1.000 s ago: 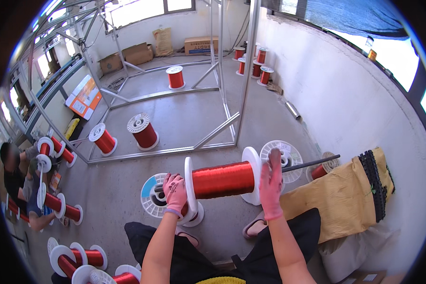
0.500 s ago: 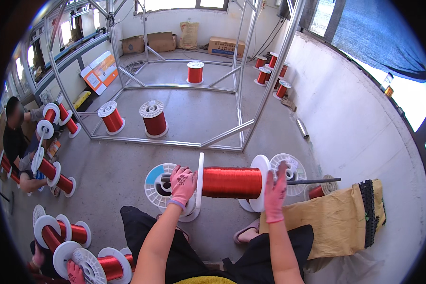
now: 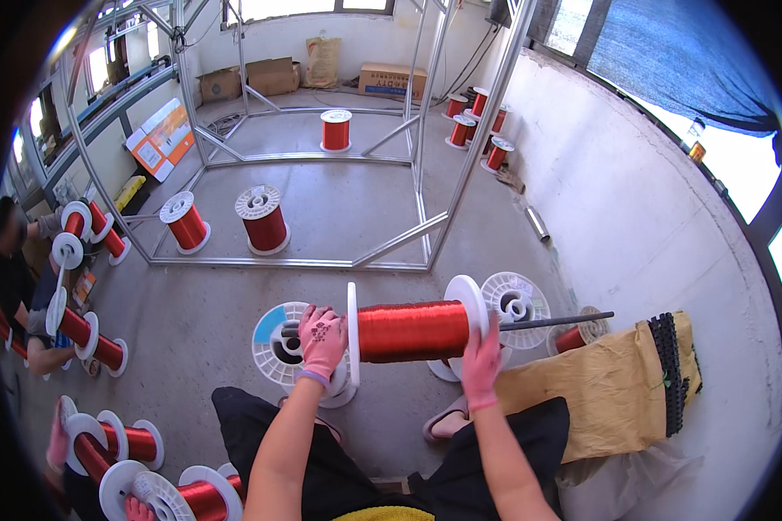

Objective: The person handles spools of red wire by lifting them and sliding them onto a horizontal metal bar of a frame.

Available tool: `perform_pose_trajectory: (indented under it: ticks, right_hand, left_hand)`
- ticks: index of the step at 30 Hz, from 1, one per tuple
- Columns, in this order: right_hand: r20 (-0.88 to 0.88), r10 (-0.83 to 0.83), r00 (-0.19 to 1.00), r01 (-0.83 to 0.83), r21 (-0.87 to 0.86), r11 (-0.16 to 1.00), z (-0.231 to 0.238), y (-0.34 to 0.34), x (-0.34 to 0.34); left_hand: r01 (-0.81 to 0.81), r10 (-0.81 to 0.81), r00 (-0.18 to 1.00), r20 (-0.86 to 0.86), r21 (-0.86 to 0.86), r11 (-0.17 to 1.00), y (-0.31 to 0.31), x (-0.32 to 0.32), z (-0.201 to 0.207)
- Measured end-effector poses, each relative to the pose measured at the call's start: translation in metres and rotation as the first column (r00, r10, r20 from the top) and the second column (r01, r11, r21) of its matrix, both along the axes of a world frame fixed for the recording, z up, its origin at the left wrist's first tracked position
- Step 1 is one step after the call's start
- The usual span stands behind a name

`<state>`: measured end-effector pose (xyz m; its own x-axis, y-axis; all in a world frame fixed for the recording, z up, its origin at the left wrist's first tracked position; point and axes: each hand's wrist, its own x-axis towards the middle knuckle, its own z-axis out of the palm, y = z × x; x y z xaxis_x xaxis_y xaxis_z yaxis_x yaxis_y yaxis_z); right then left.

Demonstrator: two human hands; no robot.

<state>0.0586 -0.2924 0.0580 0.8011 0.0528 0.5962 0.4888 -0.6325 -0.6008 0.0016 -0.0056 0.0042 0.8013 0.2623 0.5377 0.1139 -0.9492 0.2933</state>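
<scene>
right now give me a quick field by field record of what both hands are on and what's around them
left hand: pink glove, gripping the left end of the dark rod
right hand: pink glove, against the right flange of the held spool
held spool: red wire, white flanges, lying level on the rod, off the floor
below: empty white spool on the concrete floor
right: tan sack
beyond: metal frame, upright red spools
</scene>
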Motion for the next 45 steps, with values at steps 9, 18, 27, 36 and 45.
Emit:
perform_pose_trajectory:
  ticks: [9,18,27,36,45]
  right_hand:
    - [-0.488,0.172,0.856,0.074,0.444,0.893,-0.050,-0.040,-0.019]
    - [-0.346,0.714,0.609,0.250,0.938,0.242,-0.091,-0.023,0.062]
    - [-0.339,0.714,0.612,0.245,0.940,0.236,-0.088,-0.014,0.057]
    - [-0.571,0.544,0.615,0.169,0.770,0.616,-0.044,-0.031,0.041]
    - [-0.241,0.102,0.965,-0.076,0.113,0.991,0.015,0.001,0.011]
  left_hand:
    - [0.017,-0.013,0.997,-0.078,0.055,0.998,0.008,-0.007,-0.001]
    - [0.046,-0.049,0.998,0.050,0.047,0.998,0.012,0.001,-0.017]
    - [0.054,-0.053,0.999,-0.014,0.084,0.995,0.013,-0.002,-0.008]
    - [0.050,-0.041,0.995,-0.094,0.097,0.994,0.022,-0.003,-0.010]
    - [0.045,-0.041,0.997,-0.071,0.046,0.998,0.009,-0.003,-0.002]
